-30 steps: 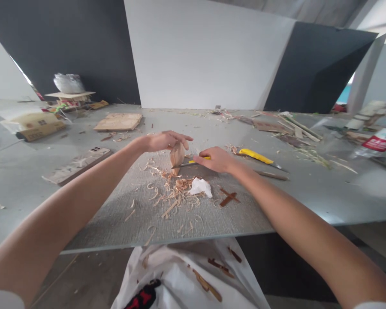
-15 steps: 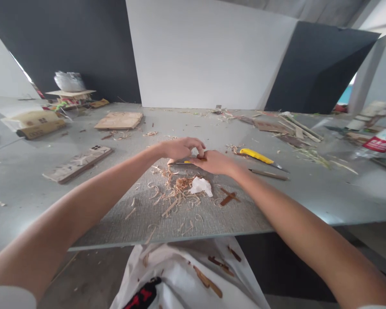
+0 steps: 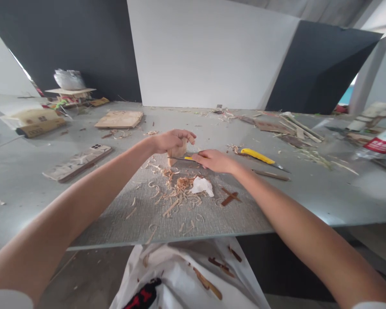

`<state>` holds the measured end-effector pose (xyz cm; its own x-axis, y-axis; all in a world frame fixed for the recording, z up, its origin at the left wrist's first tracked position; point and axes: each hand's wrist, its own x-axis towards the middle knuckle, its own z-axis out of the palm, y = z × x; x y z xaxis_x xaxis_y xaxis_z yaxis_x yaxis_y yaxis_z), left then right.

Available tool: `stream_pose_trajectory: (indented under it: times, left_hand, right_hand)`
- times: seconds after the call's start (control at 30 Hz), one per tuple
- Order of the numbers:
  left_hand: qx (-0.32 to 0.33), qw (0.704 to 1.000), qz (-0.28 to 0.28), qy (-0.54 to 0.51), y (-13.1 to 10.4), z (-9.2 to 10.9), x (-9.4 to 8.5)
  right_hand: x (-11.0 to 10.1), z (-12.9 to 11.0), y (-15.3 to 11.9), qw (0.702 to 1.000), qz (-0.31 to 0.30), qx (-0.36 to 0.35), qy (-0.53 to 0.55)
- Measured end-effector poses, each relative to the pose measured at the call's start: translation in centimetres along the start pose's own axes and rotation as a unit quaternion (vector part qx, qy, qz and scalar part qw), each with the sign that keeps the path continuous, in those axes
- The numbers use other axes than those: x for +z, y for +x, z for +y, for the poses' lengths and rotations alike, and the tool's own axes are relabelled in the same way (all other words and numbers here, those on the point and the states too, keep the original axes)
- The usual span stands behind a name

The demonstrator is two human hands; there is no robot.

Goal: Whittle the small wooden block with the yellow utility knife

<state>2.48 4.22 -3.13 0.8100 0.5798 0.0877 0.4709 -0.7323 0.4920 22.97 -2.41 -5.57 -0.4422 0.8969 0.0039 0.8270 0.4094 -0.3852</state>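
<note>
My right hand (image 3: 214, 160) is closed round a slim tool with a yellow part (image 3: 188, 158), whose thin dark blade points left. That blade lies in front of a small pale wooden block (image 3: 176, 151). Against the block's upper left rests my left hand (image 3: 174, 140), its fingers bent apart and reaching right above the tool. Whether its palm or thumb grips the block is hard to see. Curled wood shavings (image 3: 170, 189) and a crumpled white piece (image 3: 202, 186) lie just in front of the hands. Two crossed brown strips (image 3: 229, 197) are to the right.
A yellow cutter (image 3: 257, 155) and a thin wooden-handled tool (image 3: 272, 175) lie on the right. At left are a patterned phone (image 3: 79, 163) and a flat wooden board (image 3: 119, 119). A bottle (image 3: 381, 143) and wood scraps (image 3: 297, 128) are at far right.
My left hand has risen slightly and moved left, away from my right hand, and its fingers have opened. The block and the tool's blade show more clearly now.
</note>
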Motion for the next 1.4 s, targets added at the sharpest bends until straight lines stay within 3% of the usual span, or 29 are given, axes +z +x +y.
stream_pose_trajectory:
  times: [0.2, 0.33, 0.53, 0.73, 1.03, 1.17, 1.27, 1.4]
  left_hand:
    - [-0.022, 1.0, -0.002, 0.019, -0.1, -0.2, 0.1]
    - [-0.034, 0.999, -0.009, -0.032, -0.1, -0.1, 0.2]
    - [-0.033, 0.999, 0.004, -0.013, -0.1, 0.0, 0.3]
    - [-0.042, 0.997, 0.0, -0.058, 0.0, 0.1, 0.3]
    - [-0.015, 0.999, -0.005, -0.042, 0.1, 0.1, 0.5]
    - [-0.035, 0.994, 0.021, -0.099, 0.2, -0.1, 0.8]
    - [-0.023, 0.987, 0.052, -0.151, 0.4, -0.2, 1.0]
    - [-0.02, 0.981, 0.065, -0.182, 0.6, -0.1, 1.2]
  right_hand:
    - [-0.7, -0.6, 0.7, 0.997, -0.069, 0.02, 0.025]
    - [-1.0, -1.1, 1.4, 0.992, -0.109, 0.065, -0.004]
    - [-0.8, -1.5, 1.8, 0.987, -0.131, 0.086, -0.038]
    - [-0.4, -1.1, 2.3, 0.978, -0.166, 0.124, -0.033]
    - [-1.3, -0.6, -0.1, 0.978, -0.196, 0.062, 0.034]
    - [-1.4, -0.3, -1.1, 0.994, -0.108, -0.021, 0.017]
    - [-1.2, -0.3, -1.1, 0.998, -0.047, -0.019, 0.028]
    - [-0.9, -0.8, -0.7, 1.0, -0.024, 0.006, 0.006]
